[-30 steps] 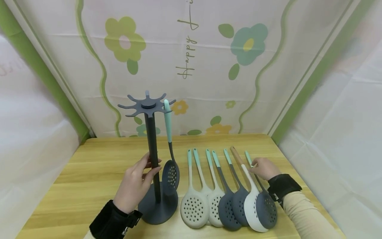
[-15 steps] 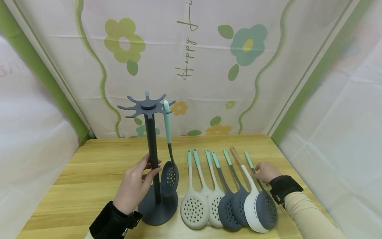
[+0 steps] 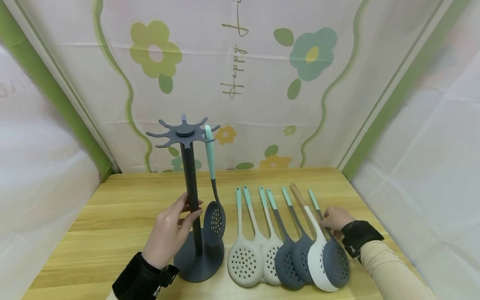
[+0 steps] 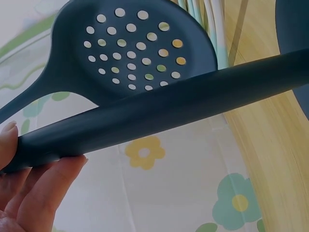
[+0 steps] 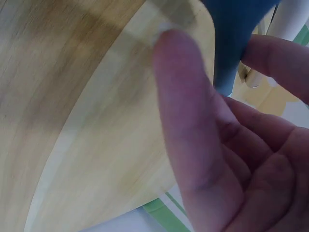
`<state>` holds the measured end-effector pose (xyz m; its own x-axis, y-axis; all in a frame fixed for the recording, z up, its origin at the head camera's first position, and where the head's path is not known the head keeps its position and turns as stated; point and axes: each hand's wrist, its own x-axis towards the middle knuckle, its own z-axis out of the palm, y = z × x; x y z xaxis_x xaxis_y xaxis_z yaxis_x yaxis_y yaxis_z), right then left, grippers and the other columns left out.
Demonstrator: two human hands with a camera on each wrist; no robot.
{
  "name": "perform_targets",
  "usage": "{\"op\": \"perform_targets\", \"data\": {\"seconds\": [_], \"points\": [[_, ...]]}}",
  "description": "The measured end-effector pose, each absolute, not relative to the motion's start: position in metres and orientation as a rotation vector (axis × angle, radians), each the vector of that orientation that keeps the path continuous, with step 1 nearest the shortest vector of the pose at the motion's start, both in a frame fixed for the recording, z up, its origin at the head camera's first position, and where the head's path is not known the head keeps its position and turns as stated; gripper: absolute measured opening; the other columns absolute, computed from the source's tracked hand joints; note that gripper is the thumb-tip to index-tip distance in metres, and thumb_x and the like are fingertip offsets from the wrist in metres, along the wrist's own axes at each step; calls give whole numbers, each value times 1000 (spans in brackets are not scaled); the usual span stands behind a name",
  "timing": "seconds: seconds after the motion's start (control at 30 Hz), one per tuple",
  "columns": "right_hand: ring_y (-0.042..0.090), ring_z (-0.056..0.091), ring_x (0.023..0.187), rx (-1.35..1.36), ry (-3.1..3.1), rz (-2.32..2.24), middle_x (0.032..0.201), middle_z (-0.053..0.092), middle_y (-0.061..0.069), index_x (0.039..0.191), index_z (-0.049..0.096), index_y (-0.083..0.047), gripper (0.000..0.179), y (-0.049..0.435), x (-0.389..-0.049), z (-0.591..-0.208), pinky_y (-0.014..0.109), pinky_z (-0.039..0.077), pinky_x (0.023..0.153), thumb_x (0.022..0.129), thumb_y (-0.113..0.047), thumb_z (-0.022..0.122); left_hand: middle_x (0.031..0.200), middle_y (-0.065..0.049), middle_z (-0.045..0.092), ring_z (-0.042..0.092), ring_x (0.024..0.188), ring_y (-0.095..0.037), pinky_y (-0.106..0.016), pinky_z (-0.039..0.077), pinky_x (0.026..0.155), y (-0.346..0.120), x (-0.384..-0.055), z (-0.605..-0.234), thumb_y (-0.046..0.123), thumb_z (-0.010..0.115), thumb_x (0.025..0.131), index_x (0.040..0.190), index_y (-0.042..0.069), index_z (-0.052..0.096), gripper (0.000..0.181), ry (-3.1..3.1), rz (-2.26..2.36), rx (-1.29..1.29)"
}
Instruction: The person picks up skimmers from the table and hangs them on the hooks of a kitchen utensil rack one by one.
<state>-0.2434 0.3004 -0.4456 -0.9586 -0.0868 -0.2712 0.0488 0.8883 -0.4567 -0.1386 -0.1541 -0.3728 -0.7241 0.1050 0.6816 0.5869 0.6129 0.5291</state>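
Note:
My left hand grips the black pole of a utensil stand, fingers and thumb around it, as the left wrist view also shows. From one arm of its top hangs a dark blue skimmer with a mint handle. At the far right of the row, my right hand is at the dark shaft of another dark blue skimmer lying on the table. In the right wrist view the index finger touches the edge of this skimmer's shaft, while the straight thumb stands apart from it.
Several more skimmers lie side by side on the wooden table: light grey ones, dark blue ones and a white one with a wooden handle. A flowered cloth wall rises behind the table's back edge.
My right hand has slid down along the far-right skimmer, from its mint handle to its dark shaft. My left hand stays on the pole, and the stand has not moved.

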Motion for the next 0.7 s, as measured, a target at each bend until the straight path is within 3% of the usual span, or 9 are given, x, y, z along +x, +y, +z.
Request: {"op": "perform_targets", "data": {"seconds": [0.37,0.7], "points": [[19,60,51,-13,2725,-690,70,60,10,105,62,18,31,298,-244,-443,32,58,46,89,-9,64,107,-8,72,71,91,-20,-29,62,67,-157,-139,-372,-3,69,88,120,-1,63,33,-2264,-1043,-597],[20,61,49,-10,2713,-729,70,61,12,105,62,17,29,303,-247,-448,33,57,45,88,-7,64,129,-16,67,68,110,-28,-37,61,82,-171,-143,-369,-5,60,94,142,-2,52,50,-2282,-1258,-789]]}}
